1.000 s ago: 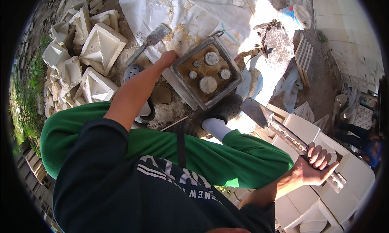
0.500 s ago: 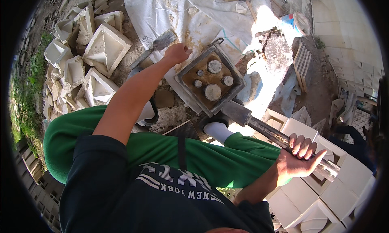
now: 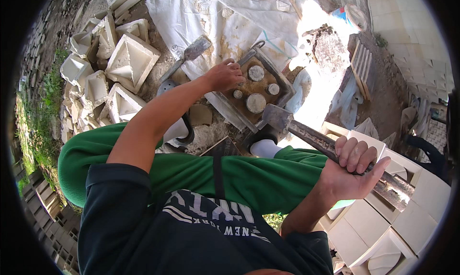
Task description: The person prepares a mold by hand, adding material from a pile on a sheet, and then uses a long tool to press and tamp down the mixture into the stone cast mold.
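Observation:
A square metal mould [image 3: 230,111] lies between my feet, packed with brown sand-like material. Several round grey discs, such as the large one [image 3: 256,103], are set in that fill. My left hand [image 3: 224,76] is over the mould's left corner with its fingers curled; whatever they may hold is hidden. It covers part of the fill and one small disc. My right hand [image 3: 352,160] grips the thick, worn handle of a long tool [image 3: 311,134]. The tool's flat grey metal head [image 3: 276,117] lies at the mould's near right edge. A trowel [image 3: 196,48] rests left of the mould.
White sheeting [image 3: 191,14] spreads beyond the mould. Broken pale cast pieces [image 3: 132,62] are heaped at left. Pale square blocks [image 3: 354,234] stand at right, below a wooden slatted piece [image 3: 362,67]. A paint bucket [image 3: 353,17] lies at far right.
My left hand has moved right, from beside the mould to over its left corner, now covering a small disc. My right hand still holds the tool. The view has shifted slightly.

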Available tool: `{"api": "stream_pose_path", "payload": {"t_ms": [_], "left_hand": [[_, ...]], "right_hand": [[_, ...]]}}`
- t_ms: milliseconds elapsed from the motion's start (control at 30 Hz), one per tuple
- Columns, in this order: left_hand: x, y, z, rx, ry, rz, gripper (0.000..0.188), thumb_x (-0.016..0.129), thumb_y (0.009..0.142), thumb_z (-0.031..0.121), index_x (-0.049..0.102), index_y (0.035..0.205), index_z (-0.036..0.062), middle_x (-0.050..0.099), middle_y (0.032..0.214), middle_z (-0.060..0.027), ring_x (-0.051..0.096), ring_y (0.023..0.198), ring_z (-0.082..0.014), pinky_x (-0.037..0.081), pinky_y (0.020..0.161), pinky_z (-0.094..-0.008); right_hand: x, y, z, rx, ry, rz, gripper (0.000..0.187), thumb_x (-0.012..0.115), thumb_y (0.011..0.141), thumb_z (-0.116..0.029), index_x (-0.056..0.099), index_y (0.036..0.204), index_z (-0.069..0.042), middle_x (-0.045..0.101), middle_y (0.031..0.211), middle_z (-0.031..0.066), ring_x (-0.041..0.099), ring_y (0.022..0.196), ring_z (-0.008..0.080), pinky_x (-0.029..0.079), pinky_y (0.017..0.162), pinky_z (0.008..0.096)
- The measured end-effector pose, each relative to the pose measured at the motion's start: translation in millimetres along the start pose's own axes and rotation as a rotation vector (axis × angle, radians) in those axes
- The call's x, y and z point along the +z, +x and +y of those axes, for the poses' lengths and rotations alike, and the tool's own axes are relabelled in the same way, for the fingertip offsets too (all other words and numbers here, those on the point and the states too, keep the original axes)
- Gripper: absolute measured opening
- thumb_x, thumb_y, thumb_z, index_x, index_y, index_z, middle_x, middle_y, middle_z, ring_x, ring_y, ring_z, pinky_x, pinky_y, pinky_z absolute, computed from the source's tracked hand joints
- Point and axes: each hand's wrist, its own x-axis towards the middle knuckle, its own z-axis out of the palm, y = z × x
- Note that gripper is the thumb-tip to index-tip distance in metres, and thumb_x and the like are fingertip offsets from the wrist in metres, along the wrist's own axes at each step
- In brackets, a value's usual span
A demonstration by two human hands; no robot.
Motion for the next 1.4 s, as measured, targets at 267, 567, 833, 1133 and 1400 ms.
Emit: {"api": "stream_pose_path", "payload": {"t_ms": [267,567,833,1133,1400], "left_hand": [[-27.9,24.0,-32.6,0.233,0.108,-0.288,0.023,0.068,0.08,0.028,0.065,0.101,0.0199,0.061,0.09,0.0017,0.06,0.099,-0.0155,0.044,0.091,-0.0341],[-218.8,96.0,-86.0,0.242,0.395,-0.348,0.014,0.056,0.089,0.023,0.059,0.09,0.0083,0.061,0.086,-0.0095,0.064,0.083,-0.0289,0.051,0.074,-0.043],[-189.8,84.4,-63.5,-0.002,0.259,-0.56,0.015,0.06,0.088,0.018,0.063,0.099,0.008,0.062,0.1,-0.0079,0.063,0.097,-0.0269,0.051,0.084,-0.0415],[-37.8,46.6,-53.8,-0.061,-0.118,-0.07,0.035,0.065,0.087,0.031,0.062,0.117,0.0142,0.054,0.129,-0.0077,0.05,0.123,-0.0282,0.043,0.1,-0.0421],[16.1,0.1,-21.9,-0.88,-0.632,-0.01,0.09,0.066,0.081,0.061,0.031,0.148,0.0128,0.04,0.144,-0.0228,0.043,0.132,-0.0342,0.035,0.109,-0.0418]], "right_hand": [[2.1,-25.3,-12.1,-0.03,0.073,0.115,0.053,0.036,0.102,-0.045,0.03,0.058,-0.016,0.025,0.05,-0.0021,0.022,0.048,0.0109,0.02,0.051,0.0294],[20.8,-40.4,47.6,-0.127,-0.033,-0.25,0.054,0.043,0.099,-0.048,0.028,0.059,-0.014,0.027,0.05,-0.0013,0.022,0.048,0.0121,0.023,0.053,0.0303],[23.2,-24.3,105.6,-0.118,-0.139,-0.601,0.062,0.049,0.096,-0.053,0.04,0.058,-0.005,0.041,0.053,0.0031,0.037,0.046,0.0164,0.031,0.048,0.0326],[19.2,-38.7,178.5,0.023,-0.283,-0.547,0.064,0.062,0.087,-0.057,0.048,0.058,-0.002,0.051,0.058,0.0061,0.051,0.054,0.0177,0.04,0.051,0.0304],[17.6,-42.5,185.7,0.041,-0.174,-0.438,0.047,0.072,0.087,-0.037,0.052,0.063,-0.002,0.049,0.057,0.0044,0.049,0.053,0.0182,0.039,0.051,0.0302]]}}
